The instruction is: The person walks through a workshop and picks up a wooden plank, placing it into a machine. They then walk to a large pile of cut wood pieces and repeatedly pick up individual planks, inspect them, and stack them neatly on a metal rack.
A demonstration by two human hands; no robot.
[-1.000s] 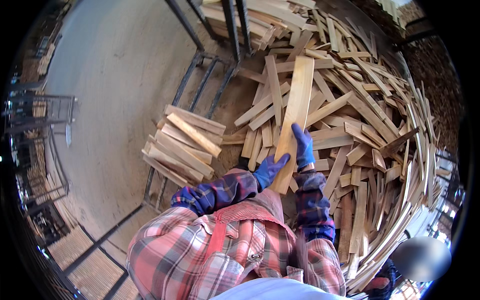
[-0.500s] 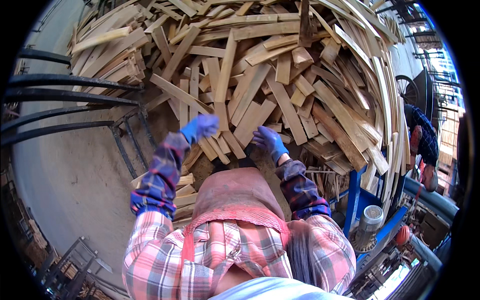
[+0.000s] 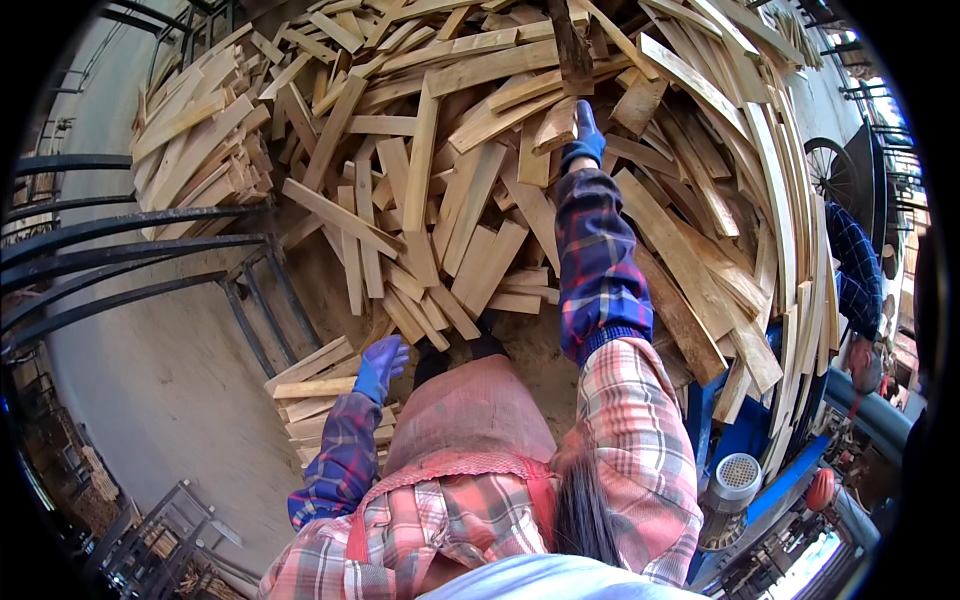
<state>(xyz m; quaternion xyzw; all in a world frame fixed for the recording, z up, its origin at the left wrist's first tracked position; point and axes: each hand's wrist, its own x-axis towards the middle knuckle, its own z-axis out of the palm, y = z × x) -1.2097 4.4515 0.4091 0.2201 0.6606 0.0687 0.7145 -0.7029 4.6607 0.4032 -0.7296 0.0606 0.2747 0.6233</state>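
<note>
While a black metal rack stands at left and one grey motor at right, a heap of boards, too many to count, fills the space ahead. The right gloved hand is stretched over it, just below one dark plank; whether it grips, I cannot tell. The left gloved hand, fingers extended, is beside one smaller stack.
</note>
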